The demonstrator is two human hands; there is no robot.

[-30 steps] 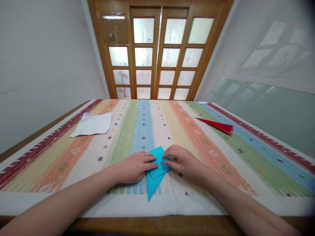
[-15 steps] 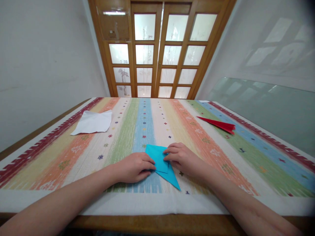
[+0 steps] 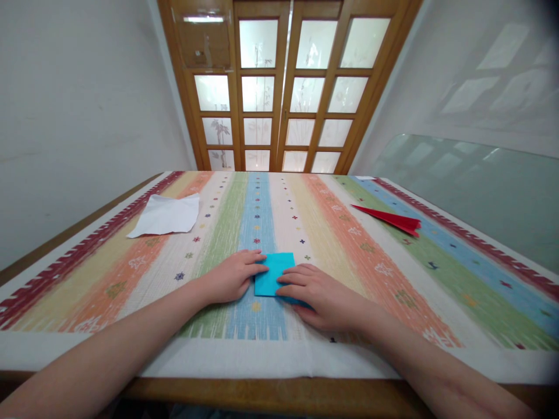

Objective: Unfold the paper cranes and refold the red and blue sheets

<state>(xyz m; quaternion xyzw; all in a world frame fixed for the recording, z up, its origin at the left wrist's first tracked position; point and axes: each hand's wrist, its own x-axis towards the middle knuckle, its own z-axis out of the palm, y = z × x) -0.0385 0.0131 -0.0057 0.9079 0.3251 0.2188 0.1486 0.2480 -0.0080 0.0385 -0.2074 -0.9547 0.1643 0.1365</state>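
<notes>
A wooden table (image 3: 279,396) with a striped cloth (image 3: 358,256) fills the near room. White walls (image 3: 78,105) stand left and right. At the far end, a wooden door (image 3: 286,87) with frosted panes lets in daylight.

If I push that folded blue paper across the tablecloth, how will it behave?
The blue paper looks thin and flat, so probably very light and floppy. It may drag on the woven tablecloth rather than glide. With the left hand and right hand pressing on it, it likely stays put.
</notes>
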